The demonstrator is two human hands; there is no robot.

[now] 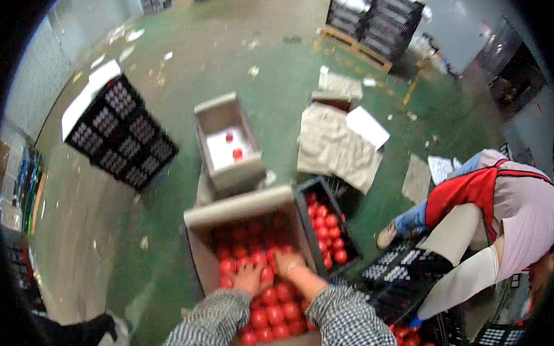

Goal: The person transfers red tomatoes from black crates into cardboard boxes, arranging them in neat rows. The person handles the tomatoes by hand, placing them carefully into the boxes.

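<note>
Both hands reach into a paper-lined crate (241, 210) filled with rows of round red fruit (275, 314). My left hand (249, 278) lies on the fruit with its fingers spread; whether it grips one cannot be told. Touching the fruit to its right, my right hand (288, 263) has its fingers curved down, its fingertips partly hidden among them. A smaller black crate (312, 226) stands against the right side, with more loose red fruit (327, 228) in it. Beyond the filled crate is another lined crate (231, 177) with two small red things on its white bottom.
Stacked black crates (129, 141) stand at the left, others on a wooden pallet (355, 46) at the back. Brown paper (335, 139) covers a crate to the right. A co-worker in a red apron (461, 194) bends over black crates (399, 269). Paper scraps lie about the green floor.
</note>
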